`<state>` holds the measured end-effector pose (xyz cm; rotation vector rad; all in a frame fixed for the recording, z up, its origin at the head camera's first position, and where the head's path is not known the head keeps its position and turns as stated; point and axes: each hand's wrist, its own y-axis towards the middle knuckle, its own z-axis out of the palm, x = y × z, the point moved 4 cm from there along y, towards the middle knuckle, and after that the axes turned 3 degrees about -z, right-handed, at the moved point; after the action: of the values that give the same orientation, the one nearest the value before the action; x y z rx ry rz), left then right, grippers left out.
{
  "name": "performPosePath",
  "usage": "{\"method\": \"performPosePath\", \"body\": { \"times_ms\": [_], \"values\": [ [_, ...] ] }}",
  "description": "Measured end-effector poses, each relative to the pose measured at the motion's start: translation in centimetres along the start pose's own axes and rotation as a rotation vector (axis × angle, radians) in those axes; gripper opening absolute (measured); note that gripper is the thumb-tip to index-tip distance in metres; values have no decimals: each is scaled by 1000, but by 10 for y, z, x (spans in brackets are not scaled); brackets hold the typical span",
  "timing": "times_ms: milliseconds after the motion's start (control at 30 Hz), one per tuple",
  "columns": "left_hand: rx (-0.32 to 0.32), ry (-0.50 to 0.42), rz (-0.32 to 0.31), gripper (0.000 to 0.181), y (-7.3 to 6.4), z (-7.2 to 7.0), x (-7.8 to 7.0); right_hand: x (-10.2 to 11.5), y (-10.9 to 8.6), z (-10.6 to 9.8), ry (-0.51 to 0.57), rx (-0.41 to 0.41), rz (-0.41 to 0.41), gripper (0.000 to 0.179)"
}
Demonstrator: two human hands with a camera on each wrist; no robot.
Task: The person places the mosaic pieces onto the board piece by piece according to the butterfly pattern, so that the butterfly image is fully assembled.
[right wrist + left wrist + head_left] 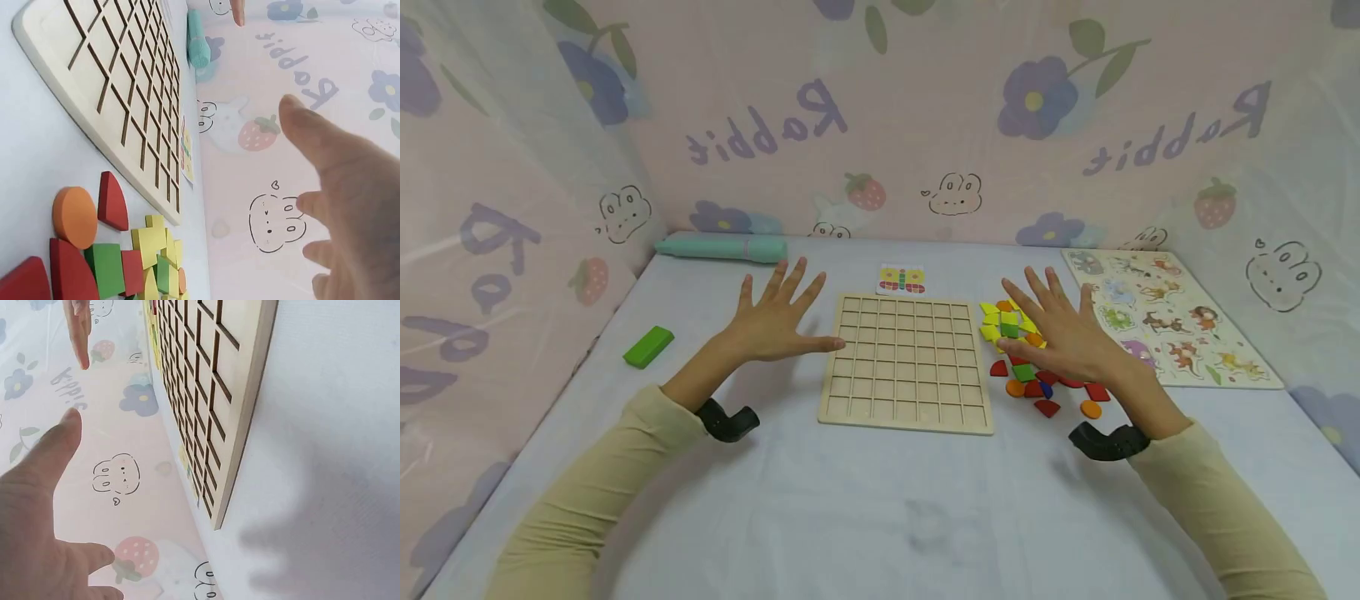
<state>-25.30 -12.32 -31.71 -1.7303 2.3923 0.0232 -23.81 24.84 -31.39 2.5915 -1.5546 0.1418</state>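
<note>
A wooden grid board (907, 363) lies on the table between my hands, its square cells bare. My left hand (778, 323) is held above the table with fingers spread, its thumb overlapping the board's left edge in the head view. My right hand (1063, 333) hovers likewise, fingers spread, over a pile of coloured wooden pieces (104, 270). Among them are red quarter-rounds (1047, 408), orange discs (1091, 409), green squares (1024, 372) and yellow pieces (991, 332). Neither hand holds anything. A small pattern card (902, 280) lies just behind the board.
A green block (648, 347) lies at the left. Along the back left edge rests a teal cylindrical case (722, 247). An animal puzzle board (1172, 321) occupies the back right. Printed cloth (910, 108) walls the table at the back and sides.
</note>
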Motion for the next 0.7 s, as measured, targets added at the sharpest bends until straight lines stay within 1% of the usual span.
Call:
{"method": "performPosePath", "body": {
  "times_ms": [67,133,200,267,400,467,567,700],
  "values": [
    [-13,-12,14,106,1,1,0,-2,3,0,34,-17,-3,78],
    [-30,-33,40,106,2,3,0,-4,8,1,64,-38,-10,74],
    [-38,-84,89,106,4,6,0,-7,13,2,102,-57,-9,69],
    [-34,-167,144,105,8,9,1,-10,19,5,131,-84,-14,62],
    [4,-352,239,106,17,21,4,-15,28,11,195,-159,-39,47],
    [15,-406,261,107,21,27,6,-17,33,15,224,-195,-53,40],
    [15,-438,281,108,26,36,11,-22,40,20,252,-231,-47,34],
    [28,-465,284,108,31,43,16,-30,50,27,280,-258,-37,30]
  ]
}}
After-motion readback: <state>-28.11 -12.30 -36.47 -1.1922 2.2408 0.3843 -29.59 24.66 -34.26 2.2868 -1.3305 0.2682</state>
